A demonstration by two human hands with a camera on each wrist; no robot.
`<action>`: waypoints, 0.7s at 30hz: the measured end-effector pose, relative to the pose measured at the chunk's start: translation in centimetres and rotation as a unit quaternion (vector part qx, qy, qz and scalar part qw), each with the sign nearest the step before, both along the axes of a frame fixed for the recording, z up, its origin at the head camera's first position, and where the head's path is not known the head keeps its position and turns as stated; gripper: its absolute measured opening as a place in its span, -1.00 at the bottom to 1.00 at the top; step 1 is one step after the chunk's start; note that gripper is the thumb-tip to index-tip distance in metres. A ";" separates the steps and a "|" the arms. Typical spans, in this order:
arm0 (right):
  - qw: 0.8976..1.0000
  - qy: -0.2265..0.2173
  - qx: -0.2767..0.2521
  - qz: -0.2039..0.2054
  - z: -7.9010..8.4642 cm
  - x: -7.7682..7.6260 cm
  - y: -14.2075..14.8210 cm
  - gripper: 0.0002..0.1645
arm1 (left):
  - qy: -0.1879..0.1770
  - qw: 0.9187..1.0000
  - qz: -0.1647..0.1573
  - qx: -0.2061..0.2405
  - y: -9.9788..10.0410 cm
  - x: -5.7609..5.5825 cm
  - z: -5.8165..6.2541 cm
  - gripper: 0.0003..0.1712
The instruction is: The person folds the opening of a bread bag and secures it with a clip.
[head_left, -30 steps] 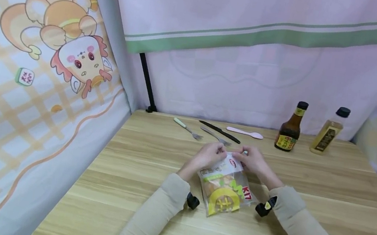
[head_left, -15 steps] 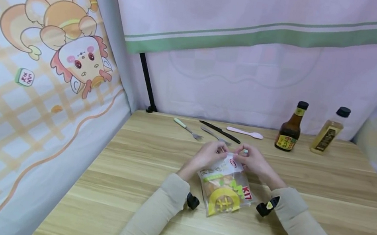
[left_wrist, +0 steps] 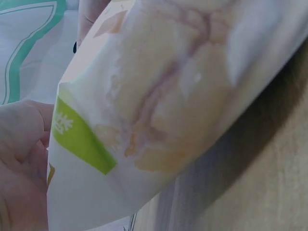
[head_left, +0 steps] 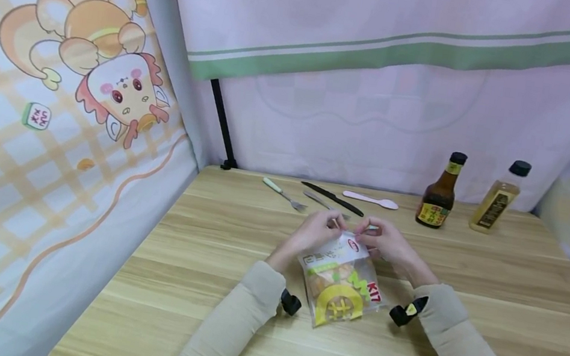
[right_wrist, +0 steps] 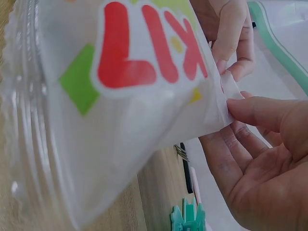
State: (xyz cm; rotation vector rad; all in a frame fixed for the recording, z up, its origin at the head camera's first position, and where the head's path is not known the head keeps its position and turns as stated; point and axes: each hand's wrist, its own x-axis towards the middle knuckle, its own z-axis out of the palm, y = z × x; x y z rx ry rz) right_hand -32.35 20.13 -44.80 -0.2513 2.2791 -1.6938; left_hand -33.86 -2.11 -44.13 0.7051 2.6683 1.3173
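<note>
A clear printed plastic food bag [head_left: 325, 278] with pale yellowish pieces inside lies between my hands, its white top edge away from me. My left hand [head_left: 312, 232] pinches that edge on the left, while the right hand [head_left: 389, 246] pinches it close by. In the right wrist view, the thumb and fingers of my right hand [right_wrist: 274, 154] press the edge of the bag [right_wrist: 120, 113] between them, beside the left hand's fingertips [right_wrist: 228, 41]. The left wrist view is mostly filled by the bag [left_wrist: 163, 96]; my left hand [left_wrist: 21, 163] is partly hidden behind it.
Beyond the hands lie a green-handled fork [head_left: 285, 195], a second fork [head_left: 317, 198], a black knife [head_left: 333, 199] and a pink spoon [head_left: 370, 200]. A dark sauce bottle [head_left: 436, 199] and a pale-yellow bottle [head_left: 497, 202] stand at back right. A teal plastic piece [right_wrist: 188, 216] is partly visible.
The right wrist has shifted slightly outward to the right, and the fingers have moved a little at the bag's top edge. Both hands keep their pinch; the bag stays in place.
</note>
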 end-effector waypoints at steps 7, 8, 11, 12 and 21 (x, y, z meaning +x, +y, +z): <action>1.000 0.004 0.018 0.006 0.1 0.0 0.2 -0.78 | 0.007 0.999 0.010 -0.029 0.3 0.2 0.2 -0.95; 1.000 0.006 0.021 0.008 0.0 -0.1 0.2 -0.77 | 0.009 0.999 0.010 -0.032 0.3 0.3 0.2 -0.92; 0.999 0.016 0.028 0.012 -0.1 -0.2 0.3 -0.78 | 0.012 0.999 0.007 -0.034 0.3 0.5 0.3 -0.79; 0.999 0.019 0.030 0.013 -0.2 -0.3 0.3 -0.79 | 0.015 0.999 0.008 -0.035 0.3 0.5 0.3 -0.77; 0.999 0.034 0.040 0.014 -0.4 -0.3 0.0 -0.79 | -0.007 1.000 0.016 -0.027 0.2 0.5 0.2 -0.85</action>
